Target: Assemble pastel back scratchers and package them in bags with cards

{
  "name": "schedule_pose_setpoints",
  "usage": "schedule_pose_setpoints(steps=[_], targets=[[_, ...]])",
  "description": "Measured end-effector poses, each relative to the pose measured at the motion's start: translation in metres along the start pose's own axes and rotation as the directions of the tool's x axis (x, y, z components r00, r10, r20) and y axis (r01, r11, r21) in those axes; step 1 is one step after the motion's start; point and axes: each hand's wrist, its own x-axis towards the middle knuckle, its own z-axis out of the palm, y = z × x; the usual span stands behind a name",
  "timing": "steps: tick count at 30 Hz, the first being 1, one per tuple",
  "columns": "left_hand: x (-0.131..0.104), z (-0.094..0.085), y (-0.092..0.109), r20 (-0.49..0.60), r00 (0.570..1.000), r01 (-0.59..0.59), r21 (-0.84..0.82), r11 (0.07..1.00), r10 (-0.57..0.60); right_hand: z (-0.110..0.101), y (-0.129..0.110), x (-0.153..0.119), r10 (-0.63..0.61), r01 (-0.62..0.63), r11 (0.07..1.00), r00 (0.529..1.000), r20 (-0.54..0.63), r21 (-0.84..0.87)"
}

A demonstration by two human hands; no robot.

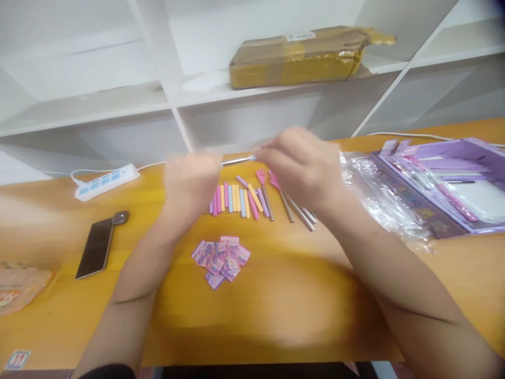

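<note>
Both hands are raised over the back of the table, smeared by motion, with a thin metal rod [235,161] stretched between them, like the shafts of the back scratchers below. My left hand [193,184] is closed around the rod's left end. At its other end, where a light blue bit shows, the fingers of my right hand [302,163] are pinched together. Beneath them lie back scratchers with pink claw heads [261,177] and metal shafts. A row of purple, pink, yellow and blue sleeves [232,199] lies beside these. Whatever my fingers cover is hidden.
Small printed cards [221,260] lie piled nearer me. At right are crumpled clear plastic bags [389,197] and an open purple box [479,150]. A phone [96,247], a mouse [120,217] and a power strip [106,181] lie left. A taped carton [295,58] sits on the shelf.
</note>
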Motion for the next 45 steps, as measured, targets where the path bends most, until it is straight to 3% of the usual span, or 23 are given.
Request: schedule_pose_setpoints(steps=[4,11,17,24,30,36,45], targets=[[-0.002,0.005,0.002,0.007,0.997,-0.072,0.015,0.997,0.072,-0.007,-0.014,-0.001,-0.068,0.068,0.998,0.998,0.006,-0.009],[0.000,0.004,-0.001,-0.023,0.985,-0.173,0.041,0.984,0.174,-0.018,-0.006,-0.002,-0.102,0.105,0.992,0.993,0.051,-0.071],[0.002,0.001,-0.001,0.120,0.983,-0.142,0.051,0.989,0.135,-0.011,-0.004,-0.003,-0.128,0.132,0.989,0.990,0.065,-0.063],[0.006,0.003,-0.004,0.174,0.973,-0.161,0.060,0.985,0.149,-0.009,-0.001,-0.002,-0.116,0.114,0.993,0.989,0.096,0.026],[0.006,-0.002,-0.002,0.195,0.974,-0.124,0.011,0.992,0.120,-0.011,0.000,-0.002,-0.095,0.089,0.995,0.988,0.120,0.054],[0.007,-0.007,0.001,0.241,0.965,-0.125,0.067,0.990,0.106,-0.015,-0.001,-0.002,-0.101,0.096,0.994,0.989,0.111,0.049],[0.006,-0.005,-0.001,0.214,0.971,-0.116,0.046,0.992,0.103,-0.014,0.000,-0.003,-0.129,0.131,0.991,0.988,0.079,-0.012]])
